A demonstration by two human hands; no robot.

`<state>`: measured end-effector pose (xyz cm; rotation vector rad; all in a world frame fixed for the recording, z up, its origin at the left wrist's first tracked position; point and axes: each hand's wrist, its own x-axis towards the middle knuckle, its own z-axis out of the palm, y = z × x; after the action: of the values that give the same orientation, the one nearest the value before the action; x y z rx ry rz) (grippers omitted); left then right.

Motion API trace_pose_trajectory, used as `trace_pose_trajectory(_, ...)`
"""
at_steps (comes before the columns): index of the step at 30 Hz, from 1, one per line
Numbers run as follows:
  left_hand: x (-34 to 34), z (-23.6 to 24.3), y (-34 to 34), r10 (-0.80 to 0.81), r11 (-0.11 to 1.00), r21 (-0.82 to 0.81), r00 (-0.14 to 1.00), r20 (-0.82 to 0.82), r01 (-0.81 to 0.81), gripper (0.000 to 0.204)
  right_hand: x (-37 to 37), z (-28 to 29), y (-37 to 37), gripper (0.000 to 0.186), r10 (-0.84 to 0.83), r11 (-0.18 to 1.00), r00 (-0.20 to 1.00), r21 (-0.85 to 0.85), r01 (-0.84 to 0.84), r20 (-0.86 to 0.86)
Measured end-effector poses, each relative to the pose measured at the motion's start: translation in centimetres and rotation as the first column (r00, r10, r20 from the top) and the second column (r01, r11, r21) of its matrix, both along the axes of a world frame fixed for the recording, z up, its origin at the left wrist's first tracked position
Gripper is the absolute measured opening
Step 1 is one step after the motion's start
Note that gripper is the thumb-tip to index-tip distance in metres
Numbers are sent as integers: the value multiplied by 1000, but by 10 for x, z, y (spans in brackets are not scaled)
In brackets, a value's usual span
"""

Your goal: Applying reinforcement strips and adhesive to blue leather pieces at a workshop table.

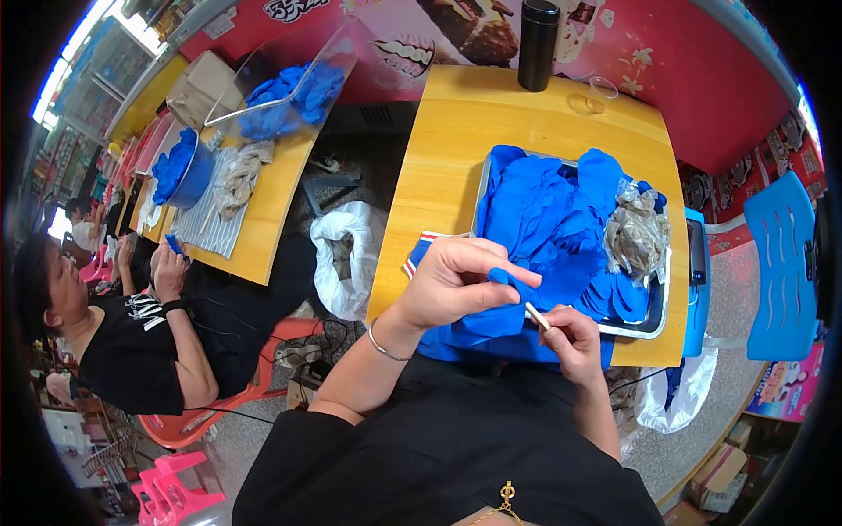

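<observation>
My left hand (443,282) pinches the edge of a blue fabric piece (495,323), which hangs below the fingers. In my right hand (574,344) is a short, pale stick (537,316), its tip close to the fabric. Just beyond both hands, a metal tray (653,326) holds a heap of blue fabric pieces (535,197). A clear plastic bag with greyish-brown contents (636,235) lies in the tray's right part. A folded cloth with red, white and blue stripes (419,254) is partly hidden behind my left hand.
My wooden table (447,114) bears a black flask (538,48) and a clear cup (601,90). A blue chair (781,263) stands right. White-lined bins (342,263) flank the table. At left, a co-worker (132,342) handles blue fabric beside another table with a blue bowl (195,180).
</observation>
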<state>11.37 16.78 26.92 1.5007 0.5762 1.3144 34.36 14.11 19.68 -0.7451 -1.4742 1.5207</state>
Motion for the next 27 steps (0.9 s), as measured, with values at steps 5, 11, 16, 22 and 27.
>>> trace_pose_trajectory(5, 5, 6, -2, -82, 996, 21, 995, 50, 81, 21, -3, 0, -1, 15, 221, 944, 949, -196, -266, -224)
trace_pose_trajectory(11, 1, 1, -3, 93, 995, -37, 996, -15, -93, 19, -17, -2, -8, 13, -21, 994, 995, -107, 10, -97)
trace_pose_trajectory(16, 8, -15, -8, 250, 961, -174, 942, 223, -214, 23, -20, -4, -12, 12, -91, 993, 993, -77, 85, -72)
trace_pose_trajectory(22, 8, -14, -2, 248, 959, -205, 930, 272, -195, 18, -23, -5, -16, 12, -182, 980, 983, -89, 179, -28)
trace_pose_trajectory(27, -10, 6, 1, 112, 983, -153, 992, 66, -101, 17, -10, -1, -4, 12, -252, 952, 941, 234, 198, 228)
